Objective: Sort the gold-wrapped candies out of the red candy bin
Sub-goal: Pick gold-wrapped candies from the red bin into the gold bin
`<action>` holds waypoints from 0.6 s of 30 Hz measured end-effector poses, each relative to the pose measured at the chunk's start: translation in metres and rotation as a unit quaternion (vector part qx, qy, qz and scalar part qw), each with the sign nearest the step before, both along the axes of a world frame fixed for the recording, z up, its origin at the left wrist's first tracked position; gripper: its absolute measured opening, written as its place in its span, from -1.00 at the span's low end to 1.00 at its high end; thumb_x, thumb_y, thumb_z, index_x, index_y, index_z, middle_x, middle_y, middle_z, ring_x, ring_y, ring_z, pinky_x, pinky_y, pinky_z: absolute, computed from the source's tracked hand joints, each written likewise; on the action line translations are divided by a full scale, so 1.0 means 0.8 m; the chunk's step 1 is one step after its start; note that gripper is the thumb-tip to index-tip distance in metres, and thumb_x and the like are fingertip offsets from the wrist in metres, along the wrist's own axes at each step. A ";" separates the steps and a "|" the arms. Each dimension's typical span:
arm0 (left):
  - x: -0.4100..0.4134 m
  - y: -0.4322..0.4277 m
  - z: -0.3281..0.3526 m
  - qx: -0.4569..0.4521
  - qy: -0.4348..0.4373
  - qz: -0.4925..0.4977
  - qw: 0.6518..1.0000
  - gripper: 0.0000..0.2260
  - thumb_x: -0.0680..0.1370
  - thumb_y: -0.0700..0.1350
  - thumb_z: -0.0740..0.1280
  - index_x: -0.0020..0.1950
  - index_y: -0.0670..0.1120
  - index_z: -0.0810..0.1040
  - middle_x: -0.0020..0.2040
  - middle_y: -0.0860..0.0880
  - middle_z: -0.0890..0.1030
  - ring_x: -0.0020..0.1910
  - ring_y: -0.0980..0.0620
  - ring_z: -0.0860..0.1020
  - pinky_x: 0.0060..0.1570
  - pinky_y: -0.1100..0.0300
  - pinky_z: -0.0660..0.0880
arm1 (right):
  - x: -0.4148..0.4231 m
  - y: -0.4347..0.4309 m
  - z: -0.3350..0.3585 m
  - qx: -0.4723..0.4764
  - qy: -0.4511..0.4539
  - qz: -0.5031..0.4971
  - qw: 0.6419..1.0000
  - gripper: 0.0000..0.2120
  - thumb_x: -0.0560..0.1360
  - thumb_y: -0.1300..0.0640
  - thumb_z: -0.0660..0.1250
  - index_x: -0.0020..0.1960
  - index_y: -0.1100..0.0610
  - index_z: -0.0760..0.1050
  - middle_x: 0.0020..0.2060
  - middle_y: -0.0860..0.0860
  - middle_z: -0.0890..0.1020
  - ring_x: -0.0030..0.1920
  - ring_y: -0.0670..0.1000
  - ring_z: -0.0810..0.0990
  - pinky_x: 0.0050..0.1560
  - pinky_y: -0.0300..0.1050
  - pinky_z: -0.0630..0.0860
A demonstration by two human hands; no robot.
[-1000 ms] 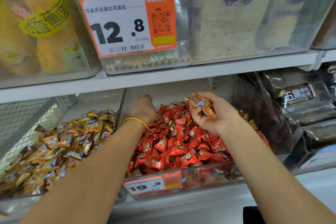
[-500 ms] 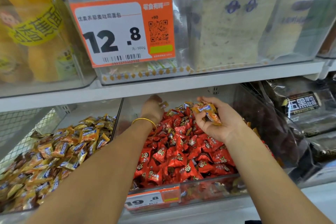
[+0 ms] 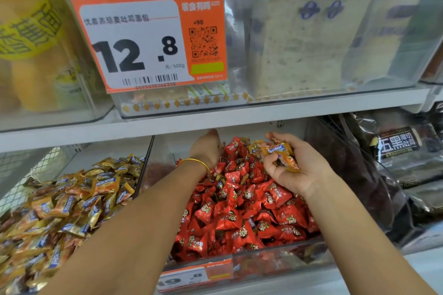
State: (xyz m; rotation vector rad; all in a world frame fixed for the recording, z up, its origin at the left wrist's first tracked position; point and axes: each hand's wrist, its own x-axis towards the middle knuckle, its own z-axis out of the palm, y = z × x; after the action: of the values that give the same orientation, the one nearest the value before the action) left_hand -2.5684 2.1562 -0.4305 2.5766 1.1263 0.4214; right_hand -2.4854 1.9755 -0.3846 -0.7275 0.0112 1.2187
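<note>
Several gold-wrapped candies [image 3: 281, 154] cupped in right hand [image 3: 297, 172], fingers curled round them, palm up over red candy bin [image 3: 251, 268]; probably used as a tray to batch picks. Left hand [image 3: 206, 148] well apart, reaching into bin's back corner (fingertips hidden, can't tell if gripping). Matching gold pile [image 3: 72, 201] in next bin left: probable drop target.

Narrow gap over the red candy bin [image 3: 275, 264]
We see the upper shelf [image 3: 239, 118] low over its back; clear walls [image 3: 145, 165] close both sides.
</note>
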 end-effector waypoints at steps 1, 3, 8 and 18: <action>0.001 0.000 0.000 -0.001 -0.022 0.017 1.000 -0.79 0.56 -0.18 0.26 0.15 -0.25 0.38 0.07 -0.23 0.54 0.07 -0.21 0.51 -0.05 0.07 0.42 | 0.000 0.000 0.000 0.000 -0.001 0.000 1.000 -0.91 0.47 0.22 0.32 -0.15 0.25 0.55 -0.24 0.12 0.52 -0.30 -0.03 0.47 -0.52 -0.32 0.45; 0.004 -0.001 -0.001 0.000 -0.044 0.024 0.999 -0.81 0.58 -0.24 0.19 0.17 -0.28 0.38 0.08 -0.27 0.53 0.08 -0.24 0.50 -0.07 0.07 0.39 | 0.001 0.000 -0.001 -0.001 -0.001 0.000 1.000 -0.90 0.47 0.22 0.32 -0.15 0.25 0.56 -0.25 0.12 0.52 -0.29 -0.03 0.47 -0.52 -0.33 0.45; 0.010 -0.005 -0.008 0.023 -0.109 -0.010 0.994 -0.82 0.53 -0.32 0.17 0.07 -0.22 0.50 0.10 -0.20 0.52 0.12 -0.15 0.46 0.03 0.16 0.37 | 0.004 0.000 -0.001 0.000 0.002 0.001 1.000 -0.89 0.47 0.22 0.32 -0.16 0.25 0.56 -0.29 0.13 0.53 -0.31 -0.03 0.48 -0.52 -0.32 0.45; 0.025 -0.012 -0.021 -0.066 -0.102 -0.043 0.992 -0.79 0.53 -0.20 0.31 0.12 -0.16 0.37 0.02 -0.14 0.55 0.00 -0.13 0.53 -0.06 0.10 0.43 | 0.004 0.001 -0.001 0.000 -0.004 0.002 1.000 -0.90 0.48 0.21 0.31 -0.15 0.25 0.55 -0.27 0.12 0.51 -0.32 -0.03 0.48 -0.53 -0.32 0.45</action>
State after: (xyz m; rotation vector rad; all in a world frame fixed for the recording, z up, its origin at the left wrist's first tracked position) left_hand -2.5486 2.1464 -0.4475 2.3943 0.9372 0.5553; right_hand -2.4826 1.9767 -0.3854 -0.7325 0.0025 1.2184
